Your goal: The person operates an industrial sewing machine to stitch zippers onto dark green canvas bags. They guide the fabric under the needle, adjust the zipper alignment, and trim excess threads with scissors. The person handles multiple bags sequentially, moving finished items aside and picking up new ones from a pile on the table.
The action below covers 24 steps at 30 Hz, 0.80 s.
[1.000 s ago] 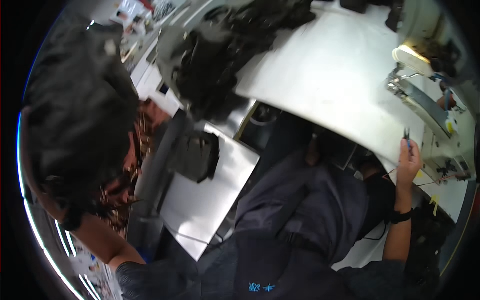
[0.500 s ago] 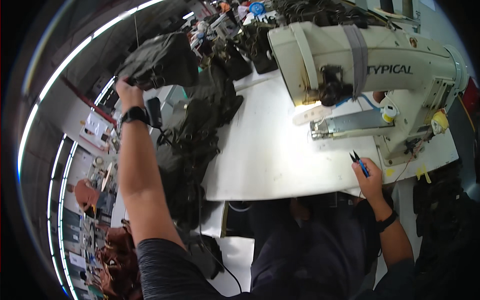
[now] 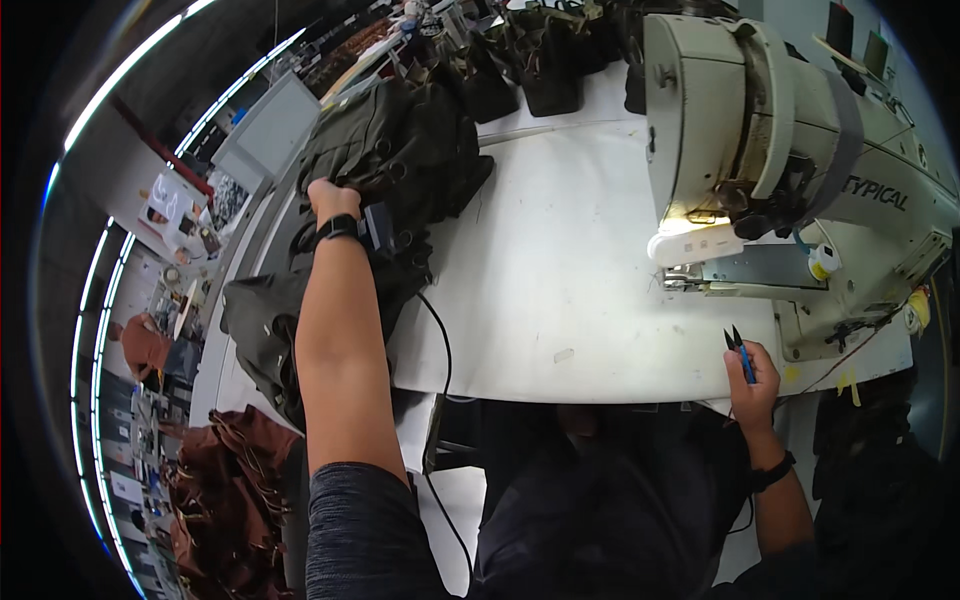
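Note:
My left arm reaches out to the far left, where my left hand (image 3: 332, 200) is closed on the near edge of a dark green bag (image 3: 350, 135). That bag rests on a heap of similar dark green bags (image 3: 265, 325) along the table's left side; some of my fingers are hidden against the fabric. Near the table's front right edge, my right hand (image 3: 757, 388) grips a pair of thread snips (image 3: 743, 358) with blue handles, their dark blades pointing up and apart. The sewing machine (image 3: 740, 120) stands just beyond the snips, its lamp lit over the needle area.
The white tabletop (image 3: 560, 260) spreads between the bags and the machine. More dark bags (image 3: 545, 75) stand along the back. A black cable (image 3: 446, 340) hangs over the front left edge. Brown bags (image 3: 235, 490) are piled at lower left, and a person (image 3: 147, 345) is farther off.
My left hand has brought the dark green bag down from the air onto the heap. My view has turned a little, and the snips stay in my right hand near the front edge.

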{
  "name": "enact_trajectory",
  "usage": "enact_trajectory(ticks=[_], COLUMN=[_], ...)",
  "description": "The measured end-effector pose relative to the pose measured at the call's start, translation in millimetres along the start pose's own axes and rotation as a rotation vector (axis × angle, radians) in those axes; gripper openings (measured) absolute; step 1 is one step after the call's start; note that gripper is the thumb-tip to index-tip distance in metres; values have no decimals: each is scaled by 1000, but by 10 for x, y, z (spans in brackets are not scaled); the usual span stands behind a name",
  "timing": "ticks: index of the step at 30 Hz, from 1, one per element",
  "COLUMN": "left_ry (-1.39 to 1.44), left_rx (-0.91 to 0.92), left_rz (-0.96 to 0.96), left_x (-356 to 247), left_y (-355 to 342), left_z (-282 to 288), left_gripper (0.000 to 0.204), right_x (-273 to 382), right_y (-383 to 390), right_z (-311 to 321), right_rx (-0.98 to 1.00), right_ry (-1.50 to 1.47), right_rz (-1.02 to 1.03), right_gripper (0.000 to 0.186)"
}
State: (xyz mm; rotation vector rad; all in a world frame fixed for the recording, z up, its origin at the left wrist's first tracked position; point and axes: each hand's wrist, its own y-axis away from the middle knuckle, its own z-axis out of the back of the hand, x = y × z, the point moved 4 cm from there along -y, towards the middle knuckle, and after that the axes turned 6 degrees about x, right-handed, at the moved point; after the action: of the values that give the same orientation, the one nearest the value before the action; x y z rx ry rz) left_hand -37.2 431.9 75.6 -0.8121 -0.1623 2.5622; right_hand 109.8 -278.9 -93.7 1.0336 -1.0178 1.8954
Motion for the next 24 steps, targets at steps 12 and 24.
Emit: enact_trajectory(ticks=[12,24], left_ry=[1630,2112], left_rx=[386,708], left_rz=[-252,87], left_x=[-950,-87], left_y=[3247,4367], left_z=[1071,1239], left_gripper=[18,37], right_x=[-110,-163], right_y=[-32,-62], right_z=[-148,-200], right_rx=[16,66], right_ry=[-66,-73], right_rz=[81,86], right_gripper=[19,19])
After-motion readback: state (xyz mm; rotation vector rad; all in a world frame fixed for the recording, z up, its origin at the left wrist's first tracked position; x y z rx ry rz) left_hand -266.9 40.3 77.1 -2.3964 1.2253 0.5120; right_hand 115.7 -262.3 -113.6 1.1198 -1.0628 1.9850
